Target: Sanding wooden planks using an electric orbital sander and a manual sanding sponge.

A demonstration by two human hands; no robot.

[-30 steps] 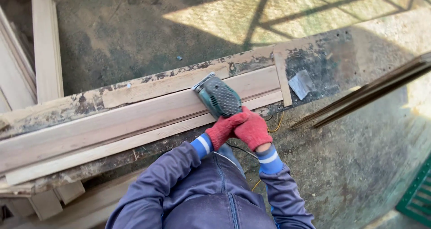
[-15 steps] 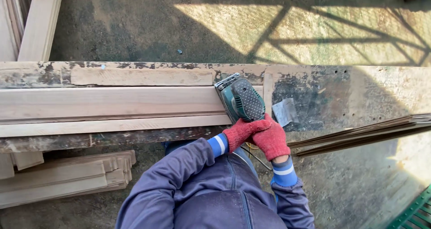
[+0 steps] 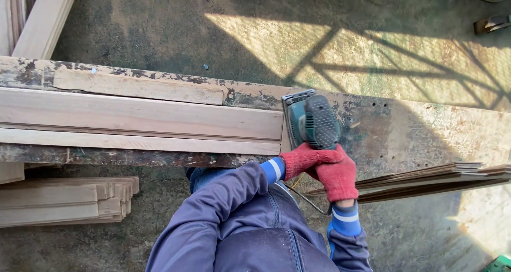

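Looks like an outdoor carpentry yard: paint-scarred workbench [image 3: 426, 133], long planks [image 3: 133, 117], electric sander [image 3: 311, 122], stacked wood strips [image 3: 64, 200] on dusty concrete floor [image 3: 159, 27].

Left of the red-gloved hands [image 3: 323, 165] and the green power sander [image 3: 312, 121] they grip, long pale wooden boards [image 3: 138, 120] fill the worn, paint-flecked bench [image 3: 415, 139] from front edge to back. To the right the bench top lies bare up to a stack of thin dark wooden strips [image 3: 426, 177] jutting along its near edge. Pale planks [image 3: 64, 200] are piled on the floor below.
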